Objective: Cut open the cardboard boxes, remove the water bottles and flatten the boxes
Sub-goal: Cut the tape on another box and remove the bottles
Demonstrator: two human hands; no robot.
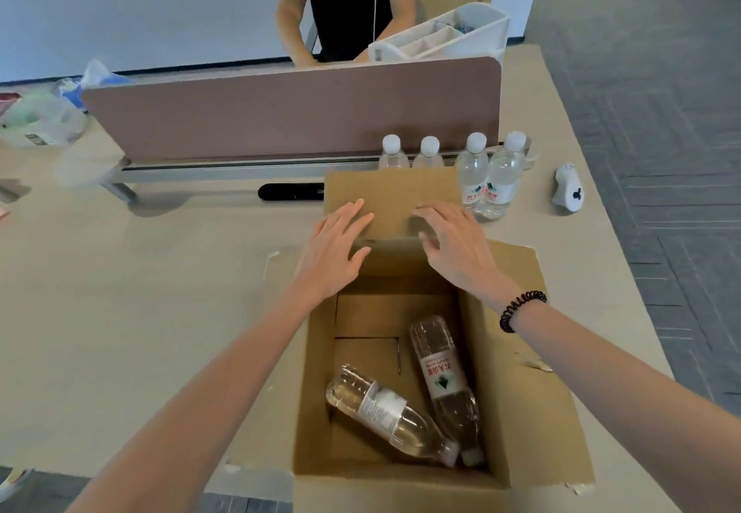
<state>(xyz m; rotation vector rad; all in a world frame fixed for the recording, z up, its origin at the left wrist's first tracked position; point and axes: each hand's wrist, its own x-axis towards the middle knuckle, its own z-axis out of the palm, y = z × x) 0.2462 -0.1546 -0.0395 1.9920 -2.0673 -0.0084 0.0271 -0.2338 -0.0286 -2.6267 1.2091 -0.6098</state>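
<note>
Fingers (361, 212) of the left hand (333, 248) lie spread and flat on the far flap (391, 196) of the cardboard box (517, 384); the right hand (453, 244) presses beside it, fingers likewise apart, gripping nothing; the box is already open on the bench (140, 292); four bottles (473, 170) stand beyond it; two bottles (401, 416) remain lying inside; flattening is not yet done.

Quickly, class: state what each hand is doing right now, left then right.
Left hand: open, palm pressing flat on the far box flap, gripping nothing.
Right hand: open, fingers spread on the same flap, gripping nothing.
</note>
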